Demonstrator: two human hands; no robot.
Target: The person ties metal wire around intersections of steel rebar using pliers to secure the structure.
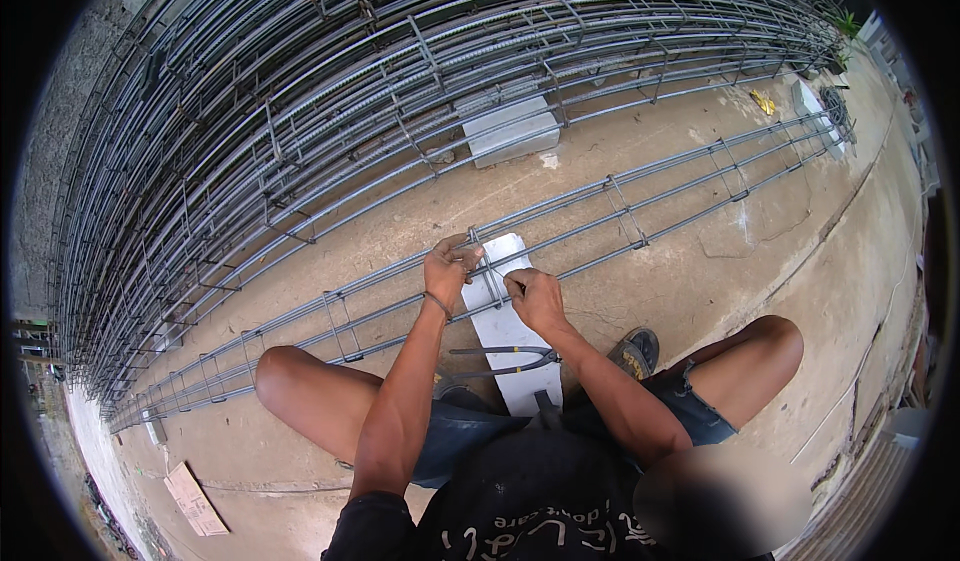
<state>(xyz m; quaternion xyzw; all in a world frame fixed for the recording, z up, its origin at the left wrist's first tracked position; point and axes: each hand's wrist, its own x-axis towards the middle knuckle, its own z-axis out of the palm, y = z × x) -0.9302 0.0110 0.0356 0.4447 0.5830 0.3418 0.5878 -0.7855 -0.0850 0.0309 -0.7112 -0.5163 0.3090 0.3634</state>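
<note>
A long, narrow rebar cage (640, 244) runs slantwise in front of me, above the floor. My left hand (450, 266) is closed on its upper bars beside a square stirrup. Just right of that stirrup, my right hand (538, 299) has its fingers pinched together at the middle bars; what they hold, if anything, is too small to make out. Under the cage and between my legs lies a white board (524, 386). Across the board rests a pair of long-handled pincers (535, 362), near my right forearm.
Many stacked rebar cages (400, 71) fill the far side, with a pale block (512, 131) under them. Another block (818, 116) props the cage's right end. Yellow scrap (763, 102) lies nearby. At lower left is a cardboard piece (196, 499). My legs flank the board.
</note>
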